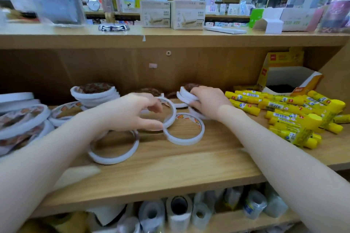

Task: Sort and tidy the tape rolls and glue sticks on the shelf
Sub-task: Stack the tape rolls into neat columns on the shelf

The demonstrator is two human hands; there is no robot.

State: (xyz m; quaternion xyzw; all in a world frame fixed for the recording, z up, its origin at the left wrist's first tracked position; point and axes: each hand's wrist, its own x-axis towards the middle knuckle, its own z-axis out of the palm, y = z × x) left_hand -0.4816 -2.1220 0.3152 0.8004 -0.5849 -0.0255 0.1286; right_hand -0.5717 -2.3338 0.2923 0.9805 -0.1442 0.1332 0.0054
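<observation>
Main risk: the left hand is pinching only one thin tape ring, thumb under and fingers curling over its rim, and that ring is touching the loose ring lying flat just beside it toward the shelf's front edge. Lifting it at a tilt is probably going to drag or flip that neighbour, and a ring tipped on edge could be rolling off the front edge. Another flat ring is sitting under the left wrist, nearest the front edge, so a sweeping forearm is likely knocking it off. The right hand is gripping a small stack of rings near the back wall, fingers curling round the stack's side; the stack is looking fanned, so I'm expecting slippage if the squeeze loosens. The glue sticks are piled loosely toward the right end of the shelf, just beside the right wrist; an elbow swing is likely scattering them. The yellow display box in the back right corner is standing open. Taller tape stacks are sitting left of centre and at the left edge, some leaning. Pose: both forearms are reaching in from the front, palms down, hands near each other mid-shelf.
</observation>
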